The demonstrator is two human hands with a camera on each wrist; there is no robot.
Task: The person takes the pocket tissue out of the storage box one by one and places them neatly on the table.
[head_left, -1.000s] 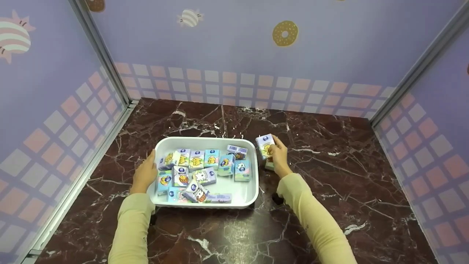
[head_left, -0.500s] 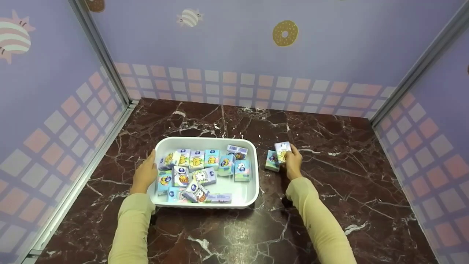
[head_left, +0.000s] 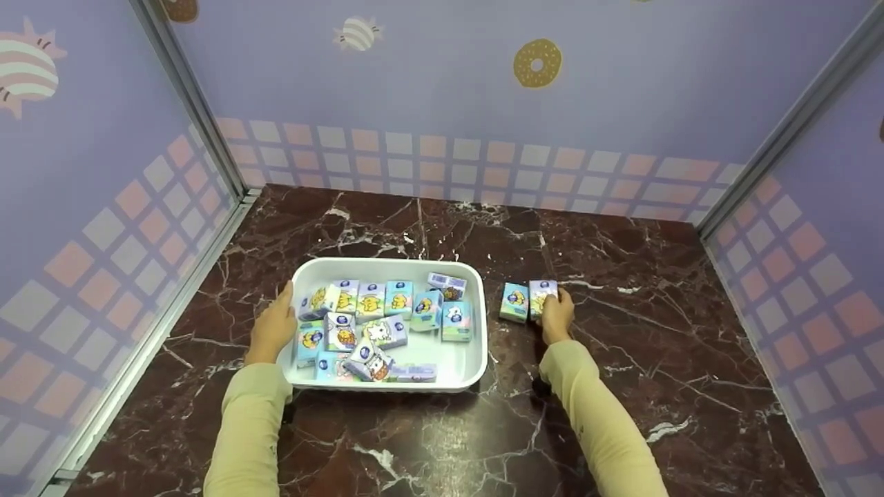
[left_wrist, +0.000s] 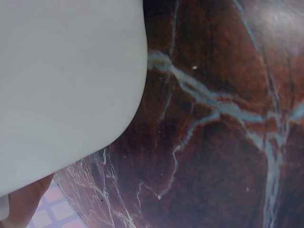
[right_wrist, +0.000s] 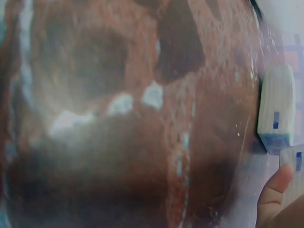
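My right hand grips a lavender tissue pack with a cartoon print, low over the dark marble surface. Just left of it lies a blue tissue pack, side by side with it. In the right wrist view the thumb presses the near end of the held pack. My left hand rests against the left side of a white tray, fingers lying along the outer wall. Several lavender and blue tissue packs lie jumbled inside the tray, some tilted over others.
Purple printed panels wall in the marble tabletop at the back and both sides. A metal strip runs along the left edge. Bare marble lies right of the right hand and in front of the tray.
My right hand has moved right from beside the tray's rim, carrying the lavender pack over the blue one and down beside it. The left hand and tray have stayed put.
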